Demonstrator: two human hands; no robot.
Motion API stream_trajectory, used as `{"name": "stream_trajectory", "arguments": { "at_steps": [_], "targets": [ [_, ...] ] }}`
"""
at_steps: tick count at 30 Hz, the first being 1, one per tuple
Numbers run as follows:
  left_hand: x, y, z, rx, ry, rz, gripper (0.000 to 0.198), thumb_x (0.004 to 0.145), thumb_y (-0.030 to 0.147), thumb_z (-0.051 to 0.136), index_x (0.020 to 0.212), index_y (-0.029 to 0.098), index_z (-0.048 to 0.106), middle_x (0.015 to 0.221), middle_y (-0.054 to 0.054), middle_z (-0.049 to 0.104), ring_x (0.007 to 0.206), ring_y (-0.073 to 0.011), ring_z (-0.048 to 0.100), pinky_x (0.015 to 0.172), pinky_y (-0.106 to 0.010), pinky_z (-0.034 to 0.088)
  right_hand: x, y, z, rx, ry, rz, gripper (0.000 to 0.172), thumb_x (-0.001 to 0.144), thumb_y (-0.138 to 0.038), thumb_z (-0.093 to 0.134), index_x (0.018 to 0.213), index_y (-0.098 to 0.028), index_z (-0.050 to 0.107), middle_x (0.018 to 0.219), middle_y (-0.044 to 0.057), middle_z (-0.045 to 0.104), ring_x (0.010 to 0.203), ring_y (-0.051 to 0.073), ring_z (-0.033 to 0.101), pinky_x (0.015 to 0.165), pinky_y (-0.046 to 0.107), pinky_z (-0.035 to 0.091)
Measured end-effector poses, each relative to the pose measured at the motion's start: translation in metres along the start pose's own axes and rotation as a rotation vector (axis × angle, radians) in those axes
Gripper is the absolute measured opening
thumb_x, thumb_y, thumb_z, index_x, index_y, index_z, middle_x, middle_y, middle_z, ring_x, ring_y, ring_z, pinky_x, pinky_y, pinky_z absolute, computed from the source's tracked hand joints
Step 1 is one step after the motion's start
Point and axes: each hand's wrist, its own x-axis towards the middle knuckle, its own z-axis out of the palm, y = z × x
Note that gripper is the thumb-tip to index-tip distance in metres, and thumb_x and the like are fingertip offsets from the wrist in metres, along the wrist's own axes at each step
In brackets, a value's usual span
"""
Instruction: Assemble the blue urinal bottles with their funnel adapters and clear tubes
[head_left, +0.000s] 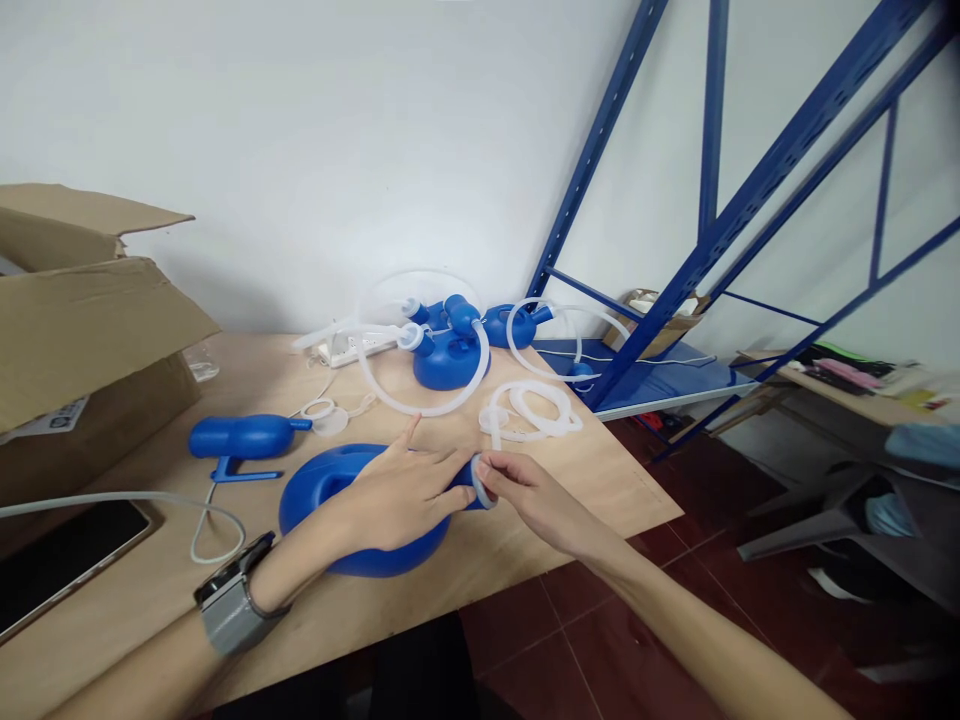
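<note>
Nearest the camera, a wristwatch with a grey band [238, 600] circles the left wrist. Beyond it, the left hand [409, 495] lies back-up across a rounded blue plastic container [409, 560], its fingers closed round the short neck, thumb on the near side and little finger lifted away. The right hand [532, 495] pinches a translucent white ring [485, 492] at the mouth of that neck between thumb and bent fingers. The container rests on its side near the front edge of the pale wooden surface [585, 490].

Just past the right hand lies a coil of translucent white tubing [544, 427], one end reaching down close to the fingers. To the left of the container, a small blue bottle with a straight handle [244, 437] lies flat. Farther back stand more blue containers [450, 365] with pale hoses looping from them, beside a white power strip [356, 349].

At the left side sit an open brown cardboard box [82, 330] and a dark-screened flat device [71, 560]. A blue metal shelving frame [720, 230] rises on the right above dark red floor tiles [525, 640].
</note>
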Motion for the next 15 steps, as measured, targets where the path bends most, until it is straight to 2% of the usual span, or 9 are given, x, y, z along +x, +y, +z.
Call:
{"name": "stream_trajectory", "arguments": {
  "at_steps": [6, 11, 15],
  "targets": [
    [-0.002, 0.003, 0.003, 0.09, 0.051, 0.041, 0.046, 0.113, 0.039, 0.026, 0.136, 0.027, 0.065, 0.141, -0.005, 0.073, 0.13, -0.0259, 0.068, 0.132, -0.06, 0.017, 0.0, 0.0, 0.0, 0.0, 0.005, 0.001, 0.049, 0.101, -0.061, 0.053, 0.072, -0.022, 0.046, 0.074, -0.002, 0.045, 0.073, 0.016, 0.043, 0.074, 0.032, 0.036],
    [0.001, 0.003, -0.001, 0.041, 0.039, 0.049, 0.047, 0.114, 0.047, 0.027, 0.142, 0.03, 0.06, 0.14, -0.003, 0.073, 0.126, -0.0242, 0.07, 0.132, -0.057, 0.02, 0.0, -0.002, 0.001, 0.005, -0.01, 0.013, 0.05, 0.101, -0.064, 0.054, 0.073, -0.022, 0.05, 0.075, -0.002, 0.046, 0.074, 0.016, 0.044, 0.075, 0.033, 0.038],
    [0.002, 0.003, -0.007, -0.052, -0.034, 0.014, 0.046, 0.114, 0.051, 0.027, 0.144, 0.032, 0.058, 0.137, 0.0, 0.075, 0.124, -0.0218, 0.072, 0.132, -0.054, 0.02, -0.003, -0.006, 0.003, 0.019, -0.014, 0.02, 0.049, 0.1, -0.063, 0.055, 0.075, -0.021, 0.054, 0.075, -0.001, 0.049, 0.074, 0.016, 0.046, 0.076, 0.032, 0.039]
  ]
}}
